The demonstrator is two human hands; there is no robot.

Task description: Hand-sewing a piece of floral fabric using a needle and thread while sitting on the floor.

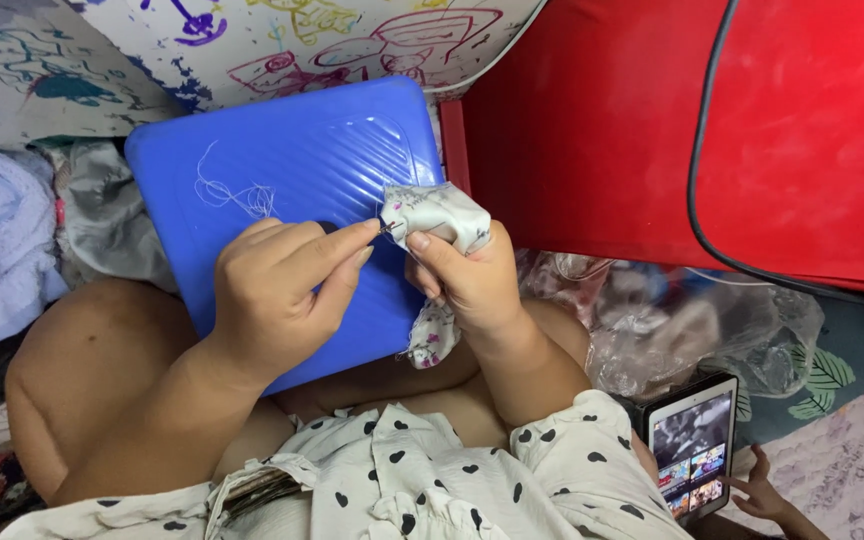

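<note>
— Fingers (352, 240) of the left hand (277, 300) are pinched together, thumb against forefinger, on what looks like a needle (390, 229); it is too small to be sure of.

— And the other hand?

— Right hand (467, 285) is clamped on a bunched cloth (437, 212), pale with small flowers; thumb on the near face, the rest wrapped behind; a loose end hangs below the palm.

— Where does the cloth sit?

— Just right of the left fingertips, touching the needle's tip; both hover over a blue lid (292, 160) resting on the lap; a tangle of white thread (237, 195) lies on the lid, up and left of the left knuckles.

— How would it handle?

— Soft and light, I judge; it folds and slips under the pads, so grip it close to the stitch point, bunched tight; the needle is stiff, thin and slick, best nipped near its back end.

— Anything else about?

— Red panel (592, 130) beyond the right hand; crumpled plastic (692, 340) to its right; lower right, a tablet (692, 455) with another person's small hand (757, 490) by it.
</note>
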